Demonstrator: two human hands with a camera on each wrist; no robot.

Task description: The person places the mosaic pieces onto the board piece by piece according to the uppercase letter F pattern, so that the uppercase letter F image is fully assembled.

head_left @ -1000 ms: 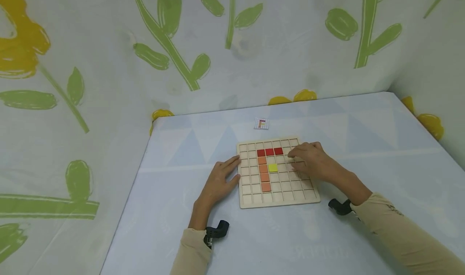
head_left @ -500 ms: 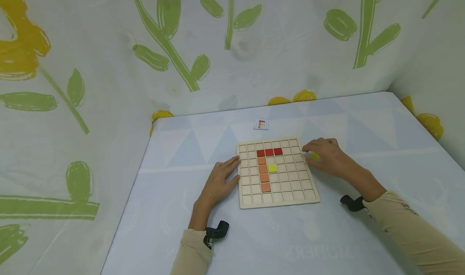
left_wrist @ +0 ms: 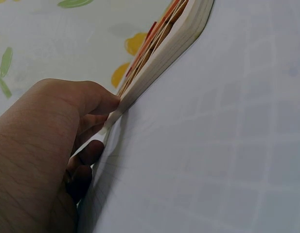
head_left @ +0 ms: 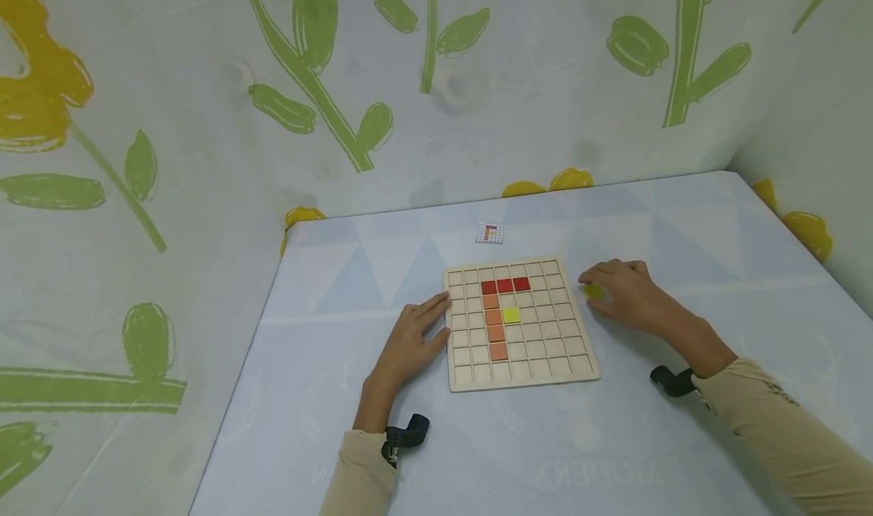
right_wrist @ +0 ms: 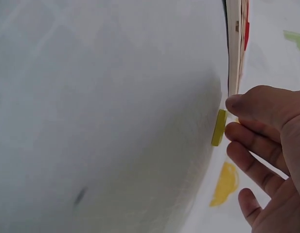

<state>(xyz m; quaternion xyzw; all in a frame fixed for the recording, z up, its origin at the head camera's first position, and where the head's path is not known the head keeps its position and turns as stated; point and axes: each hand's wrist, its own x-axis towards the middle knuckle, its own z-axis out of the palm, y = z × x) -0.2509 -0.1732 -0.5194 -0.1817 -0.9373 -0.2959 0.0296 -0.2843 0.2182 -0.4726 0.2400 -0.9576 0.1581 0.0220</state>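
A square wooden grid board (head_left: 546, 349) lies on the table with three red tiles (head_left: 505, 285) in a row, a column of orange tiles (head_left: 495, 317) and one yellow tile (head_left: 511, 315). My left hand (head_left: 407, 343) rests against the board's left edge, fingers extended; its fingertips meet the rim in the left wrist view. Right of the board, my right hand (head_left: 627, 296) reaches over a loose yellow tile (head_left: 593, 292). In the right wrist view that tile (right_wrist: 219, 127) lies on the table, right at the thumb and loosely bent fingertips, not enclosed by them.
A small card (head_left: 489, 232) with a printed coloured grid pattern lies behind the board. The pale table (head_left: 327, 273) ends at a flower-patterned backdrop (head_left: 532, 107). A black wrist-worn camera sits on each wrist, the left one (head_left: 409, 431) over the table near the board.
My right hand has moved right, from over the board's right side to the loose yellow tile, which it had hidden at first. The left hand has stayed at the board's edge.
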